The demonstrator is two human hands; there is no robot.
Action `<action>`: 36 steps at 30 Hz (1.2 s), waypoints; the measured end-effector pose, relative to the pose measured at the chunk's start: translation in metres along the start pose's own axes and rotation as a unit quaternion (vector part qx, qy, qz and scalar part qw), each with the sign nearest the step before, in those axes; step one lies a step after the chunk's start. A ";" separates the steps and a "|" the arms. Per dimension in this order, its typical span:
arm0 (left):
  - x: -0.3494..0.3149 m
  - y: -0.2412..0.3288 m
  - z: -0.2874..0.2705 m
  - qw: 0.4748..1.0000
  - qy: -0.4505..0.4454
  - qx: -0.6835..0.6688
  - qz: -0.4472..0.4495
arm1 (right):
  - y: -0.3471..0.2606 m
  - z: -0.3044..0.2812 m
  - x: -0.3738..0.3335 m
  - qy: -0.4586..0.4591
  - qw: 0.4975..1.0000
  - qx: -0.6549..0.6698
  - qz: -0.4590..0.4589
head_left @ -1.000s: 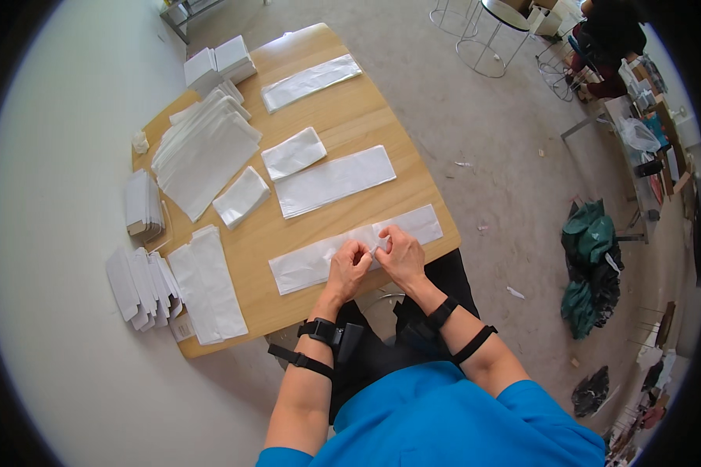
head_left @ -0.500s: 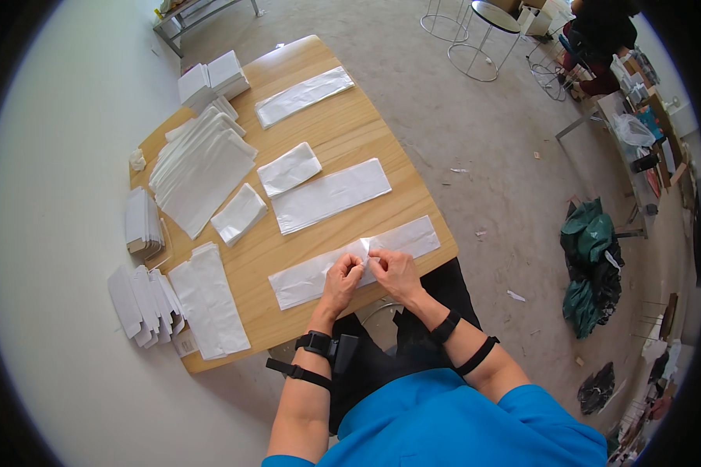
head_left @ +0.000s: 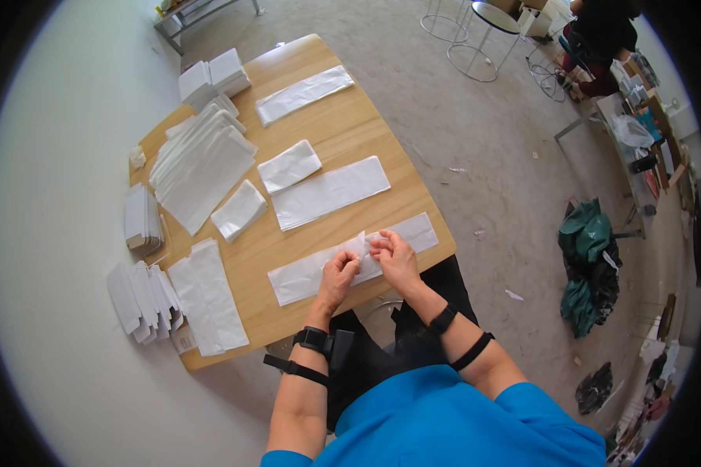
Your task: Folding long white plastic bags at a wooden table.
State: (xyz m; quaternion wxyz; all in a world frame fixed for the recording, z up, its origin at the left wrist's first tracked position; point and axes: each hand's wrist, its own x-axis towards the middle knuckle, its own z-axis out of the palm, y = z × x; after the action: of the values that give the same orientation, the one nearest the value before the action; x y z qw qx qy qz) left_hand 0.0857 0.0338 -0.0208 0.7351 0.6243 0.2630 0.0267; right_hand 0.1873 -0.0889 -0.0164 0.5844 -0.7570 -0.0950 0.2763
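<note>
A long, thin white plastic bag [head_left: 296, 282] lies flat along the near edge of the wooden table [head_left: 346, 128], its middle lifted in a crinkled peak between my hands. My left hand [head_left: 339, 277] is closed in a pinch at that raised part. On the other side of it, my right hand [head_left: 397, 263] has bent fingers with the thumb apart from them, and nothing shows in its grip. Farther back lies a flat stack of similar white bags [head_left: 339, 194], with a shorter folded bundle [head_left: 290, 165] against its far edge.
At the left are a fanned pile of white bags [head_left: 202, 167], a small bundle [head_left: 239, 210], a wide stack [head_left: 210, 300] and white cartons [head_left: 144, 222]. Green and black bags [head_left: 588, 265] lie on the floor at right. A person [head_left: 600, 35] sits by a cluttered table far right.
My right hand's fingers have loosened and drawn slightly up and apart from my left. The left hand stays pinched at nearly the same spot. The bag's middle looks more crumpled.
</note>
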 end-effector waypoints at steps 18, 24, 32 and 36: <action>-0.102 0.070 -0.053 0.854 0.230 0.431 0.179 | -0.048 -0.051 0.000 -0.097 0.883 -0.331 -0.317; -0.038 0.061 -0.028 0.763 0.009 0.636 0.115 | -0.041 -0.034 0.009 -0.223 0.784 -0.463 -0.349; -0.029 0.041 -0.034 0.784 -0.012 0.613 0.100 | -0.026 -0.037 0.019 -0.245 0.805 -0.420 -0.340; -0.035 0.044 -0.031 0.798 0.027 0.587 0.134 | -0.040 -0.047 0.012 -0.200 0.847 -0.355 -0.341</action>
State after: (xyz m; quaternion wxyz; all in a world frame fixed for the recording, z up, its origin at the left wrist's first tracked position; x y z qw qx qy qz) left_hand 0.0555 0.0587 0.0301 0.2097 0.9641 0.1620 -0.0176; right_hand 0.2292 -0.1106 0.0256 0.3012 -0.7611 -0.5537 0.1529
